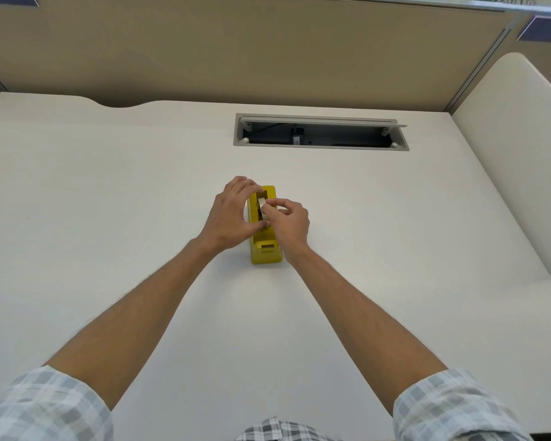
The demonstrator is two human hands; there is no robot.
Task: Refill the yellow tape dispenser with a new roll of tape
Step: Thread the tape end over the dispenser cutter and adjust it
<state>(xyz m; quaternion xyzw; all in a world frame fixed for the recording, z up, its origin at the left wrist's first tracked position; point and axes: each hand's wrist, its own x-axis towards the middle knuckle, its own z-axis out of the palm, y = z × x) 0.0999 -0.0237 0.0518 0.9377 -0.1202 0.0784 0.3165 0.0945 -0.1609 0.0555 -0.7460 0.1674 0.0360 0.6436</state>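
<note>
Both hands' grip (233, 214) (288, 222) pinches the tape roll (262, 205) (mostly hidden) inside the yellow dispenser (266, 253).

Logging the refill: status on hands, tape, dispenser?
Both hands, left hand and right hand, pinch tape roll. Roll sits in yellow dispenser. Nothing in the way.

Only readable text: dark blue sign (544, 28) on the partition, top right, with white digits starting "47", rest cut off by the frame edge. Second dark blue sign (10, 0) top left, no legible characters. Small white label (296, 141) inside the desk cable tray, too small to read.
</note>
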